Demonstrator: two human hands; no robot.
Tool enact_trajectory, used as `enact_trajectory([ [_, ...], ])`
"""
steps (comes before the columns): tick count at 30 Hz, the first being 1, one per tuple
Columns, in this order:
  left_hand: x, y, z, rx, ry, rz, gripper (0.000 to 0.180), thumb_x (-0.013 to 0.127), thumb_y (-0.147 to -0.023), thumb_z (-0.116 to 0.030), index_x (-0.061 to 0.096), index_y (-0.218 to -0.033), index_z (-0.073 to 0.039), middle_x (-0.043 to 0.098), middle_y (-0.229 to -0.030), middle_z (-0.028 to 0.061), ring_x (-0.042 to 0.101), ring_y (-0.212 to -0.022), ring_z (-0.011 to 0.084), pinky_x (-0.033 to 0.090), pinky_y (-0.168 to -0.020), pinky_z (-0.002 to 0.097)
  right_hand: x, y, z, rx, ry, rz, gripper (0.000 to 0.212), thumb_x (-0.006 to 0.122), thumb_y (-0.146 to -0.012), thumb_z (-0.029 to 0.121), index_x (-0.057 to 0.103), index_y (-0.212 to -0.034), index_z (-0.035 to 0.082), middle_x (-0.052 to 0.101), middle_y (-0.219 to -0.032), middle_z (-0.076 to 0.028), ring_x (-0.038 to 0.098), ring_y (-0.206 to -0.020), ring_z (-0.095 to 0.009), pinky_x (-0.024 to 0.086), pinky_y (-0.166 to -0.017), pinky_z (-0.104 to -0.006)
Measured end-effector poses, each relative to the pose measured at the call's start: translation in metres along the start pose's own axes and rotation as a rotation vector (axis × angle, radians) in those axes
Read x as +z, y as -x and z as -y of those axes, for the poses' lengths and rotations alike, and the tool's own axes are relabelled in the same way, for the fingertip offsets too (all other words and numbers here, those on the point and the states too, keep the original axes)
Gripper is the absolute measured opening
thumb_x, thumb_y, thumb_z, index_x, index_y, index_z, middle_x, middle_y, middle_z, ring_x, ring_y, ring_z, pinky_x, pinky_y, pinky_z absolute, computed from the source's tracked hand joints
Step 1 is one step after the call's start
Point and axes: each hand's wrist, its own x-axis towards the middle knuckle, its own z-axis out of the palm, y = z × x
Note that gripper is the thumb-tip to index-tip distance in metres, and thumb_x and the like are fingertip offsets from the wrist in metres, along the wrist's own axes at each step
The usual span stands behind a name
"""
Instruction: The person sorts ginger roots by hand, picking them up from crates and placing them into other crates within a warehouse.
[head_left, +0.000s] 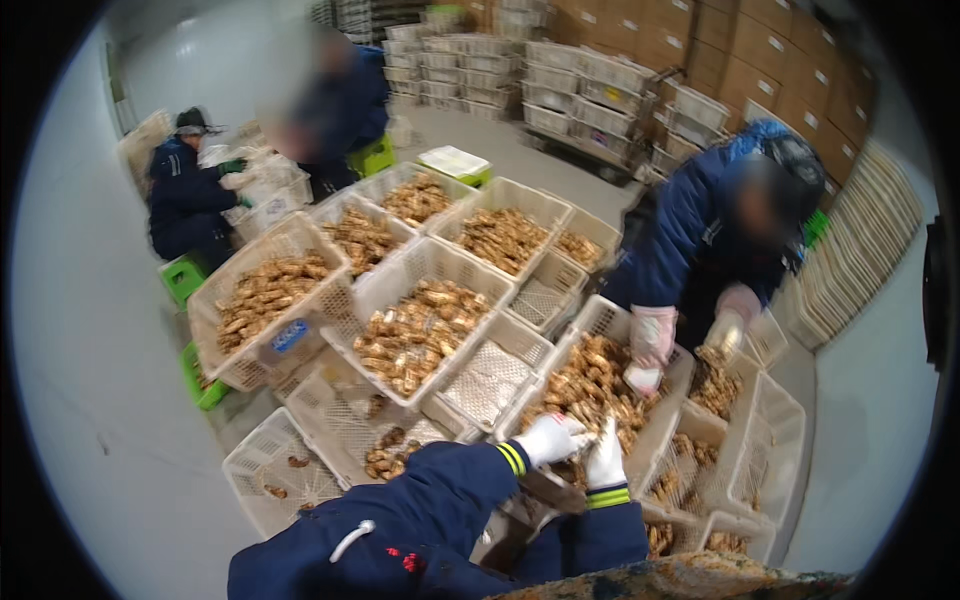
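White gloves cover both my hands, which are close together over the near end of a pale plastic crate (510,412) heaped with brown and cream mushrooms (590,385). My left hand (553,438) has its fingers bent together toward the right one. Beside it, my right hand (605,458) points up and away, fingers pressed together. Whatever lies between the fingertips is too small and partly hidden to make out. Across the same crate, a co-worker in a blue jacket reaches in with a pink-and-white gloved hand (650,350); their other glove (735,315) is over a neighbouring crate.
Several crates of mushrooms surround me, including a full one (365,300) ahead. A nearly bare small basket (488,385) adjoins it. Two more people work at the far left, near a green stool (183,278). Stacked crates (590,90) and cardboard boxes (770,60) line the back.
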Motion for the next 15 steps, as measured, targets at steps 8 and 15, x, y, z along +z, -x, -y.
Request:
enact_trajectory([
  [8,-0.005,-0.002,-0.014,0.14,0.027,-0.063,0.043,0.049,-0.093,-0.048,0.07,-0.102,-0.012,0.069,-0.096,0.0152,0.066,-0.086,0.0336,0.052,-0.075,0.042,0.004,0.0,0.017,0.02,-0.452,-0.094,0.064,0.04,-0.099,0.052,0.051,-0.13,-0.003,0.059,-0.127,-0.017,0.056,-0.115,-0.029,0.043,-0.102,-0.0409],
  [15,-0.012,0.0,-0.017,-0.106,0.12,0.035,0.043,0.057,-0.092,-0.044,0.066,-0.114,-0.009,0.069,-0.102,0.0158,0.066,-0.095,0.0319,0.053,-0.078,0.0384,-0.012,0.005,0.019,-0.096,-0.52,-0.006,0.057,0.042,-0.099,0.049,0.054,-0.127,0.0,0.059,-0.128,-0.013,0.056,-0.115,-0.028,0.044,-0.102,-0.0418],
])
